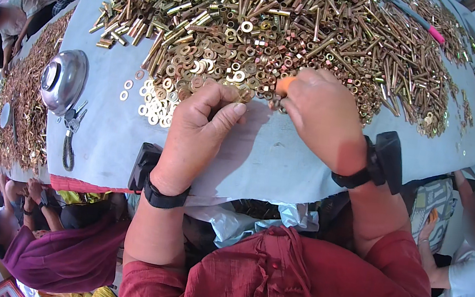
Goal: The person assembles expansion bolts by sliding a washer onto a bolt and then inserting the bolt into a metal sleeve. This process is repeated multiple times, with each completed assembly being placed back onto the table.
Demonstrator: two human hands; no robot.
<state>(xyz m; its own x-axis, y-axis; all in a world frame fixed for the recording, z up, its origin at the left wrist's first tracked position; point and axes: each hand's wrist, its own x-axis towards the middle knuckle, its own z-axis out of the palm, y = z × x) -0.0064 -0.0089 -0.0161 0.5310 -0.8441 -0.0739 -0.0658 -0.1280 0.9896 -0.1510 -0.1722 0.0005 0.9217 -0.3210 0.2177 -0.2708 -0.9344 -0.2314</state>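
My left hand (203, 119) is closed in a pinch at the near edge of the metal pile. A small brass-coloured metal piece (245, 95) shows at its fingertips, its exact kind unclear. My right hand (324, 117) is curled over the hex nuts (357, 99), with an orange fingertip cover (284, 86) on one finger. What its fingers pinch, if anything, is hidden. Flat round washers (158, 102) lie loose just left of my left hand. Beyond both hands spreads a heap of metal sleeves (176, 8) and bolts (356, 27).
A shiny metal bowl (68, 81) stands on the grey-covered table (103, 152) at the left, beside keys on a black strap (69, 146). Behind it runs another long heap of metal parts (24, 102). A pink-ended tool (435, 35) lies far right. Other people sit on both sides.
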